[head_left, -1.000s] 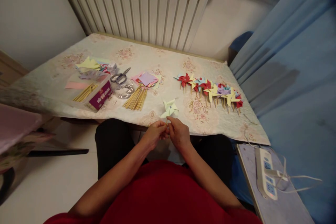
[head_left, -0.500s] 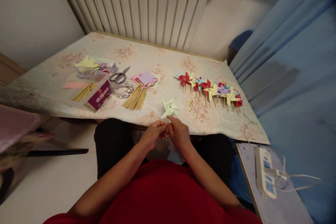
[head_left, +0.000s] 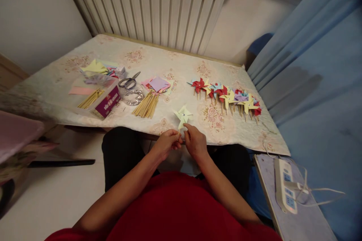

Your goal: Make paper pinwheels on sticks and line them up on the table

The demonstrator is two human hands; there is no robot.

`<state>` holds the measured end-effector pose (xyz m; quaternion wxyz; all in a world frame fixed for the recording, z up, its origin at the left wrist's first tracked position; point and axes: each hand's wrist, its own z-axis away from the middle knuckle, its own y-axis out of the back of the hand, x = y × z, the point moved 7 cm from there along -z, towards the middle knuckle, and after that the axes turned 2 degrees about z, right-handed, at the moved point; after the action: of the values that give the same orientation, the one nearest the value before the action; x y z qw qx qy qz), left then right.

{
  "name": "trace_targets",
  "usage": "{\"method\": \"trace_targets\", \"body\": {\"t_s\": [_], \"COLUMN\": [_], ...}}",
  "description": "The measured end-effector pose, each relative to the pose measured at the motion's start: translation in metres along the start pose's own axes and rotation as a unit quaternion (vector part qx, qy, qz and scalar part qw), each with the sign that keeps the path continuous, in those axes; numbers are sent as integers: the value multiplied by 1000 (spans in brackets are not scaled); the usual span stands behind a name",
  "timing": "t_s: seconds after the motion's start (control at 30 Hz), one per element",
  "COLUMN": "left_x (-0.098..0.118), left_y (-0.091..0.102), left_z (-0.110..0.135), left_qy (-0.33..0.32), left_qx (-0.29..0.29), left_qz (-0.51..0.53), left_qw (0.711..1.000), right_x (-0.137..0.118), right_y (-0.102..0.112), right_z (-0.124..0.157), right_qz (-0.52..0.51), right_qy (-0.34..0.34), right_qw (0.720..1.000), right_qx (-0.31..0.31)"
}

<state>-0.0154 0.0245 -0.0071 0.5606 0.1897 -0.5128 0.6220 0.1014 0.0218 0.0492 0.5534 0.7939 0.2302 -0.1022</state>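
A pale green paper pinwheel (head_left: 183, 114) with a shiny pin at its centre stands above the table's front edge. My left hand (head_left: 169, 144) pinches its thin wooden stick just below the blades. Beside it, my right hand (head_left: 195, 141) has its index finger stretched out to the lowest blade; the other fingers are bent and it does not grip the stick. A bundle of wooden sticks (head_left: 146, 105) lies to the left of the pinwheel. Behind the bundle is a stack of coloured paper squares (head_left: 158, 84).
Several pinwheels (head_left: 227, 98) lie in a row at the right. To the left are scissors (head_left: 129, 81), a dish of pins (head_left: 134, 96) and a purple-labelled plastic box (head_left: 106, 102) with sticks. A power strip (head_left: 286, 186) lies on a side stand at the right.
My right hand has moved slightly right, away from the stick, with its index finger now at a blade. The pinwheel's blades have turned. My left hand stays on the stick.
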Motion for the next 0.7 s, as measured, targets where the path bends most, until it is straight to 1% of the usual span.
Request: {"method": "trace_targets", "body": {"t_s": [0.57, 0.7], "left_x": [2, 0], "left_y": [0, 1], "left_z": [0, -1], "left_qy": [-3, -1], "left_qx": [-7, -9], "left_qz": [-5, 2], "left_qw": [1000, 1000], "right_x": [5, 5], "right_y": [-1, 0], "right_z": [-1, 0], "right_qz": [-7, -30], "right_qy": [-4, -4], "right_qw": [1000, 999], "right_qx": [5, 15]}}
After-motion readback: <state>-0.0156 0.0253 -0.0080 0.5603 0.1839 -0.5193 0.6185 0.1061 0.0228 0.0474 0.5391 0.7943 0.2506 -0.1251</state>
